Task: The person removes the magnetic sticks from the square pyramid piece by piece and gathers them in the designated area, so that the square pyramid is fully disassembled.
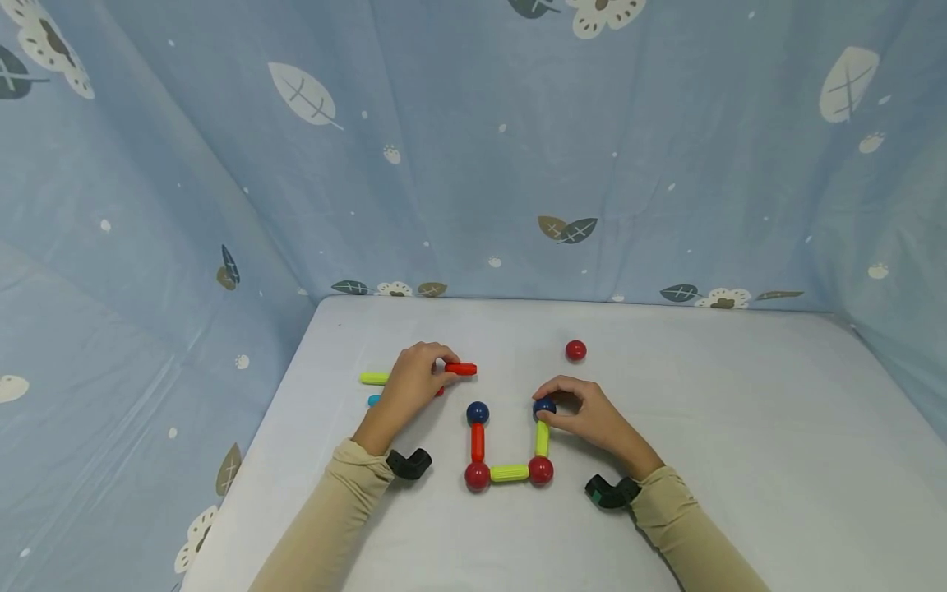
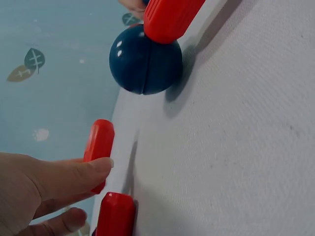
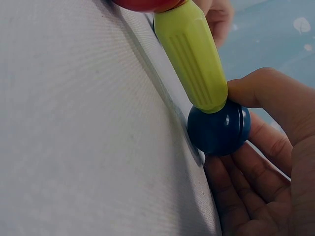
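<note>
My left hand (image 1: 418, 374) pinches a red rod (image 1: 462, 369) between thumb and fingers, and the left wrist view shows that rod held just off the white surface. Under and beside this hand lie another red rod (image 2: 116, 214), a yellow-green rod (image 1: 374, 378) and a blue rod (image 1: 373, 400), partly hidden. My right hand (image 1: 588, 413) holds a dark blue ball (image 3: 219, 129) at the end of a yellow-green rod (image 3: 192, 56). That rod belongs to a U-shaped frame: two red balls (image 1: 477, 476) joined by a yellow-green rod (image 1: 510, 474), with a red rod (image 1: 478, 442) leading to a second blue ball (image 1: 478, 413).
A loose red ball (image 1: 575, 351) lies behind my right hand. The white table (image 1: 777, 444) meets a blue patterned curtain (image 1: 473, 164) at its back edge. Black wrist mounts (image 1: 612, 492) sit at both cuffs.
</note>
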A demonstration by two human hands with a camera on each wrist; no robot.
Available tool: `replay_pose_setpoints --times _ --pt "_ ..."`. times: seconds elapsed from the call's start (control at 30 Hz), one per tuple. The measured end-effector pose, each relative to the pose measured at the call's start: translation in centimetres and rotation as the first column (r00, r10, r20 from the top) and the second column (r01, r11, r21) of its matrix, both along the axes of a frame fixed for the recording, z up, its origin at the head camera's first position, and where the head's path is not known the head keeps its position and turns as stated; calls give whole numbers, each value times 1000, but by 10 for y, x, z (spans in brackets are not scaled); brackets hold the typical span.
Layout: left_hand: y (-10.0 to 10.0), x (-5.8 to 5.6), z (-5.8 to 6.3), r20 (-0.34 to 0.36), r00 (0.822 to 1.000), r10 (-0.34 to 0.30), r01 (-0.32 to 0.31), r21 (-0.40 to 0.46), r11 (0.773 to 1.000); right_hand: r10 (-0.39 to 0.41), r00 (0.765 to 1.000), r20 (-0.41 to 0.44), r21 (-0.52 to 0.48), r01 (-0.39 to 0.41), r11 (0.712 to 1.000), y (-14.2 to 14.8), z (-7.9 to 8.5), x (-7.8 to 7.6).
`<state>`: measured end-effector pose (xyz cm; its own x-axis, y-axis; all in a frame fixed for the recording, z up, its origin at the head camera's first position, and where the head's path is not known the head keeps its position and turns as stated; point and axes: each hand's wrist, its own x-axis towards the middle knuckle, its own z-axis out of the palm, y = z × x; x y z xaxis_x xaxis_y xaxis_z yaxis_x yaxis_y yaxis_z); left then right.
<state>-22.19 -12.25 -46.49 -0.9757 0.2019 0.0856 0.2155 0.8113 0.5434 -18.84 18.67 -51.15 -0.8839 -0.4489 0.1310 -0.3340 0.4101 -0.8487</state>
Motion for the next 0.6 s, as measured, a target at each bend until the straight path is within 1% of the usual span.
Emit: replay_pose_setpoints --times 0.2,0.33,0.47,0.6 --pt "-3 -1 -1 50 999 -7 8 -15 1000 2 1000 -1 0 -2 1000 0 1 1" --pt "-3 0 -1 52 999 -10 11 -8 1000 0 1000 -1 3 0 1000 -1 2 1" --pt "-2 1 -1 51 999 0 0 1 1000 -2 1000 1 8 2 1000 -1 2 1" --pt "-2 1 -1 37 999 0 1 -22 1000 -2 1000 0 9 2 1000 0 2 1"
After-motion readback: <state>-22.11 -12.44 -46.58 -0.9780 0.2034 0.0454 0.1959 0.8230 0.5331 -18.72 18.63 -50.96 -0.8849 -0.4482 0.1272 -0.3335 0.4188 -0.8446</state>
